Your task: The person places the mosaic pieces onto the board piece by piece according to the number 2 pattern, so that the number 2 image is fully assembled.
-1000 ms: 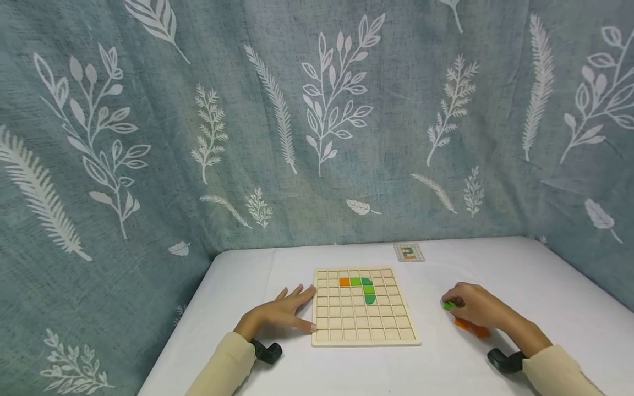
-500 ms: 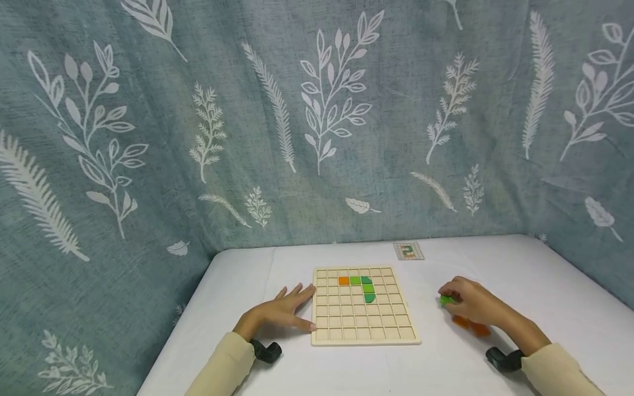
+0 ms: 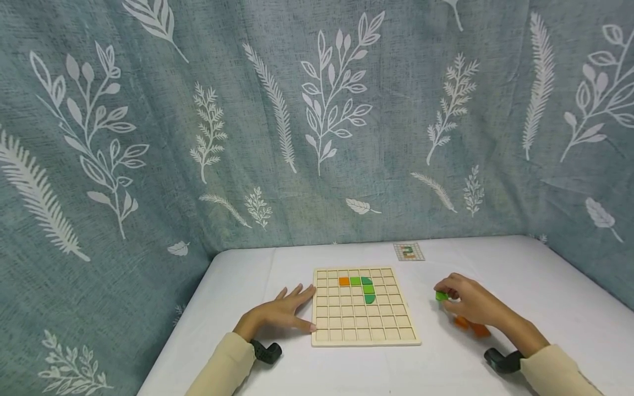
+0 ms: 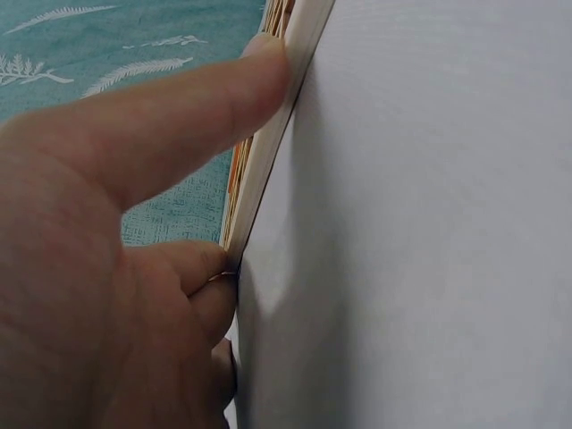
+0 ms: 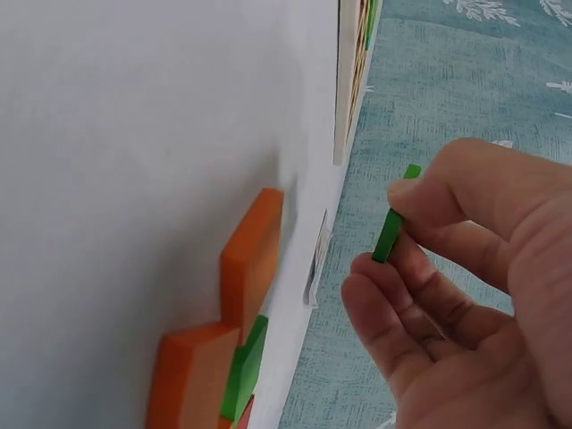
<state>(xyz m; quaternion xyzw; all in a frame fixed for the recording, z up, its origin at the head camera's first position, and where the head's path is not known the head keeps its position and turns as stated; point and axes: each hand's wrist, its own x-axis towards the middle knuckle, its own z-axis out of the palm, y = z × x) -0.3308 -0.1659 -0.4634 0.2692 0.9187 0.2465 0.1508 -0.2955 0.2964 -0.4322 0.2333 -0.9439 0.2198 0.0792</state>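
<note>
A pale wooden grid board (image 3: 364, 324) lies on the white table, with an orange square tile (image 3: 344, 281) and several green tiles (image 3: 369, 289) set in its upper cells. My left hand (image 3: 282, 312) touches the board's left edge, fingers spread; in the left wrist view the thumb (image 4: 206, 121) rests on the rim. To the right of the board, my right hand (image 3: 470, 300) pinches a green tile (image 5: 393, 219) between thumb and fingers, raised off the table. Below that hand lie orange tiles (image 3: 479, 330), and the right wrist view also shows a green tile (image 5: 246, 368) among them.
A small pattern card (image 3: 409, 252) with a coloured figure on a grid lies behind the board, near the table's back edge. A blue-green leaf-print cloth (image 3: 297, 209) hangs behind the table (image 3: 356, 368).
My right hand has lifted the green tile away from the orange tiles and shifted slightly left and away from me. The left hand and the board have stayed in place.
</note>
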